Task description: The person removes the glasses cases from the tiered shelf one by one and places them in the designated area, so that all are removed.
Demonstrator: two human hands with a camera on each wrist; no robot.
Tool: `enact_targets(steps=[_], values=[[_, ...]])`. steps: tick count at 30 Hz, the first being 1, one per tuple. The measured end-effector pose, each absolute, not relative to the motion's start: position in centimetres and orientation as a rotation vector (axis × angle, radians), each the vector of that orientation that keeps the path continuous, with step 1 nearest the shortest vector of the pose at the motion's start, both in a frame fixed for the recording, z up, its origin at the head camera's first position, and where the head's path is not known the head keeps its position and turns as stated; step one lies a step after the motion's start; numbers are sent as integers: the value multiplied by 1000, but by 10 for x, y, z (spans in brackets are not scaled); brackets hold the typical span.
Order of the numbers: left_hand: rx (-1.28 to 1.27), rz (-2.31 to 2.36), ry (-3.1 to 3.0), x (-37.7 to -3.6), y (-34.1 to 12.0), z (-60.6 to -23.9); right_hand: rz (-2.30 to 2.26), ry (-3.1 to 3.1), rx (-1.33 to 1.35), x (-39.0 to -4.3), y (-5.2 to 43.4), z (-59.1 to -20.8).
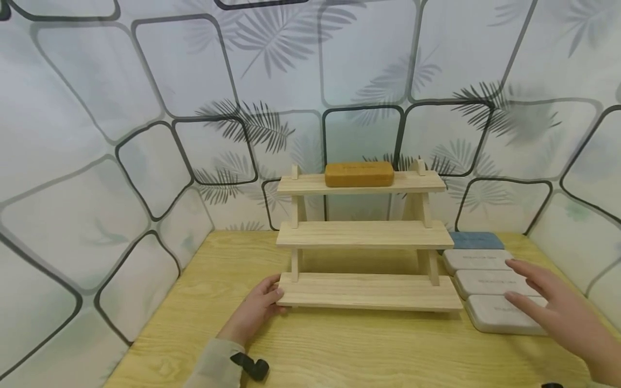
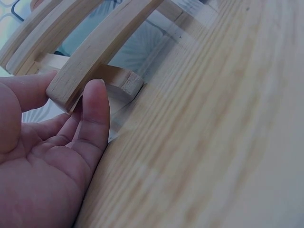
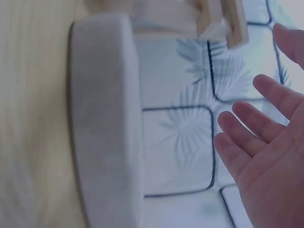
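Nearest the head camera, a grey sleeve [image 1: 213,366] with a black strap [image 1: 252,367] leads to the left hand [image 1: 254,310], which rests on the wooden tabletop [image 1: 339,350] at the left end of a three-tier wooden shelf [image 1: 366,234]. Its grip is on the bottom board [image 1: 368,291]: in the left wrist view the thumb [image 2: 95,114] presses the board's near edge while a finger [image 2: 28,90] lies against its end, so the corner is pinched between them. On the other side the right hand [image 1: 558,310] hovers with fingers straight and spread, its grip loose and holding nothing, over a row of flat rounded cases lying just right of the shelf. Directly under the fingers are the nearest grey case [image 1: 499,318] and the middle grey case [image 1: 485,281]; whether the fingertips touch them cannot be told. Behind those sit a third grey case [image 1: 473,260] and a blue case [image 1: 475,240], each just beside the next. An orange-brown case [image 1: 359,174] lies centred on the top board [image 1: 301,185] of the shelf, while the middle board [image 1: 364,235] carries nothing. Leaf-patterned panels [image 1: 145,134] wall in the tabletop on three sides.
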State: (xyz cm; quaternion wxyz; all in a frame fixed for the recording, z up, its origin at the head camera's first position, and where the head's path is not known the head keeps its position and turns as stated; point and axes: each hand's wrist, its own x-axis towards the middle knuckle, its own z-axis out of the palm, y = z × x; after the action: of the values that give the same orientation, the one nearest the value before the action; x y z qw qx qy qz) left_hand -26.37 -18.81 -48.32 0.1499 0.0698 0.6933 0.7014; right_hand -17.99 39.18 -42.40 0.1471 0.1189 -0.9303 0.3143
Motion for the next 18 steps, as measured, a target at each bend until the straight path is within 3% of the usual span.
enact_targets(steps=[18], values=[[199,2006,2005,-262,-188,-483,851,-2677,449,-200,339,-374]])
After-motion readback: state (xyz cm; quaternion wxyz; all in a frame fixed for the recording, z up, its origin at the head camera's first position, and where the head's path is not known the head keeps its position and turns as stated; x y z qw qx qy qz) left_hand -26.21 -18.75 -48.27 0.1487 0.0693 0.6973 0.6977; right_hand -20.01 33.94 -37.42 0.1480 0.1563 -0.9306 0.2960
